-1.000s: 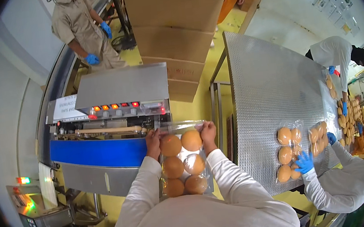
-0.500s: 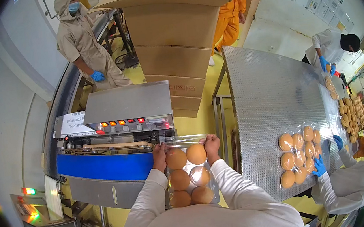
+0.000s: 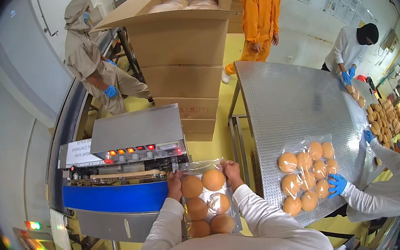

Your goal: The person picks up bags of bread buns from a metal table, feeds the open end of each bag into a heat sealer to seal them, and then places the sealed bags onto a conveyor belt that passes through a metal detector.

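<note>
My left hand point(image 3: 174, 181) grips the upper left corner of a clear bag point(image 3: 211, 204) of six round brown buns in two columns, and my right hand point(image 3: 230, 170) grips its upper right corner. The bag's open-looking top edge lies beside the right end of a steel sealing machine point(image 3: 134, 129), which has lit orange and red switches. A blue conveyor belt point(image 3: 112, 195) runs along the machine's front, left of my left hand. Right of my right hand, more bagged buns point(image 3: 307, 174) lie on a dimpled steel table point(image 3: 282, 97).
Stacked cartons point(image 3: 176, 39) stand ahead. A person in beige point(image 3: 89, 68) is at left, another in orange point(image 3: 259, 16) beyond. Two white-sleeved co-workers point(image 3: 380, 189) point(image 3: 348, 48) with blue gloves work at the table. Piled buns point(image 3: 380, 120) are at right; a small lit device point(image 3: 37, 249) stands lower left.
The view has tilted up, showing more of the carton top and the orange-clad person. The co-worker's bagged buns have slid left toward me. Both my hands still hold the bag.
</note>
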The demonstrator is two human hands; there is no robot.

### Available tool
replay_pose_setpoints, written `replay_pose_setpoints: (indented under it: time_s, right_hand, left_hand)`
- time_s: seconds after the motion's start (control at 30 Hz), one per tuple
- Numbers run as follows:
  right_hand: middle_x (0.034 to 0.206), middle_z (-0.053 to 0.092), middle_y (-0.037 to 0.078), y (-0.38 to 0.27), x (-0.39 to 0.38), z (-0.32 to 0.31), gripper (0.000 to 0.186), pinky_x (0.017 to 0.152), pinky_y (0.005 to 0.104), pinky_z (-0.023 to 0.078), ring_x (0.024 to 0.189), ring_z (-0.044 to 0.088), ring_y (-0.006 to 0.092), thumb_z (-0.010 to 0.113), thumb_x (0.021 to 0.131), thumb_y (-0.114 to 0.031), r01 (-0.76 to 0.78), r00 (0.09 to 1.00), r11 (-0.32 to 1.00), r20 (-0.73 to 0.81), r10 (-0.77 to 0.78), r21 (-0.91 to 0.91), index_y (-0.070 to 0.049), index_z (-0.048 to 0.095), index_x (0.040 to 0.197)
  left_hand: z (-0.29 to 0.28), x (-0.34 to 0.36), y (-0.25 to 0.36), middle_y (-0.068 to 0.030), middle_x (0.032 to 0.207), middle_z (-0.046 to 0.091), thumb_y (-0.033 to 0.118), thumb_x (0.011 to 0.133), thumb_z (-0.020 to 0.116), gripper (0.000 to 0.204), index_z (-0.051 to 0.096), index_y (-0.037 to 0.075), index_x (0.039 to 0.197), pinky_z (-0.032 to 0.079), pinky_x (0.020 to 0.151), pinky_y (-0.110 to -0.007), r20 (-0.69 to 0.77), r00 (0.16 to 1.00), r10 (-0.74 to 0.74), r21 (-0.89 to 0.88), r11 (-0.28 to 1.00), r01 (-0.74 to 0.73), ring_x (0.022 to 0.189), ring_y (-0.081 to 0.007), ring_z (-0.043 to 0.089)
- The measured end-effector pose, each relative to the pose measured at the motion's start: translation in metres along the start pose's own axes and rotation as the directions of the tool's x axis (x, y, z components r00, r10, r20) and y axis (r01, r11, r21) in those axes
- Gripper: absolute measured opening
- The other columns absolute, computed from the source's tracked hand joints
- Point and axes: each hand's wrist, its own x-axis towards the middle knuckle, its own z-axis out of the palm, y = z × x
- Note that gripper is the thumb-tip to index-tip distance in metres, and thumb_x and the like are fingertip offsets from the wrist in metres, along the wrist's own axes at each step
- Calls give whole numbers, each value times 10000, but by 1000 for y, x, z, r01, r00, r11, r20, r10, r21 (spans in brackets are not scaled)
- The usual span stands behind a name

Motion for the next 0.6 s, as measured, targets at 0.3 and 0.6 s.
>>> replay_pose_setpoints:
  time_s: [0.3,0.6]
  right_hand:
    - [762,641,157,7,3,10,116,538,295,506,612,635,197,481,909,-65,-2,998,997,-59,6,71,34,541,896]
    - [777,619,184,40,25,5,127,592,346,545,687,667,316,468,929,-84,94,994,995,-66,-91,44,40,490,910]
  left_hand:
    - [10,-12,15,-141,907,658,220,983,466,172,500,55,950,539,730,-345,45,998,36,-168,985,-28,800,-245,648]
    - [8,-19,20,-131,882,645,256,990,440,207,493,67,924,530,749,-359,64,998,-19,-145,989,28,791,-227,625]
